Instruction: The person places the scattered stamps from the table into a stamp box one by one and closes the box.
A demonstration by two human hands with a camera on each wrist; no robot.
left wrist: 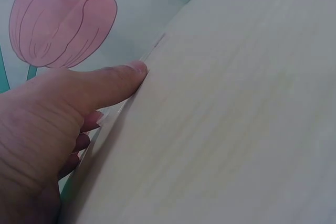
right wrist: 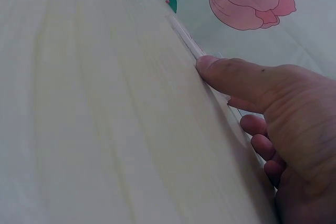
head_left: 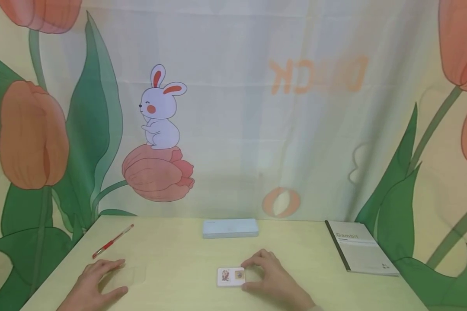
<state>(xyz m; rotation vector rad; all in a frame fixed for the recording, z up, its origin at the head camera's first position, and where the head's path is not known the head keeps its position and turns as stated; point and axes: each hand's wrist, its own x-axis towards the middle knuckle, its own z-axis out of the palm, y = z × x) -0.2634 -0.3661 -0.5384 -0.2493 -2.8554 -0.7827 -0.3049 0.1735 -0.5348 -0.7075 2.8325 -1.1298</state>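
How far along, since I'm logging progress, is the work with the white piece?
Looks done: the clear piece and the white piece are apart, each within reach. In hand: the left hand holds the clear piece; the right hand pinches one end of the white piece. Left: perhaps joining the two, though the pictures can't confirm it; neither hand touches the red pen, light-blue box or notebook.

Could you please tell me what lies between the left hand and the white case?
The head view shows a clear piece held by the left hand, then bare tabletop.
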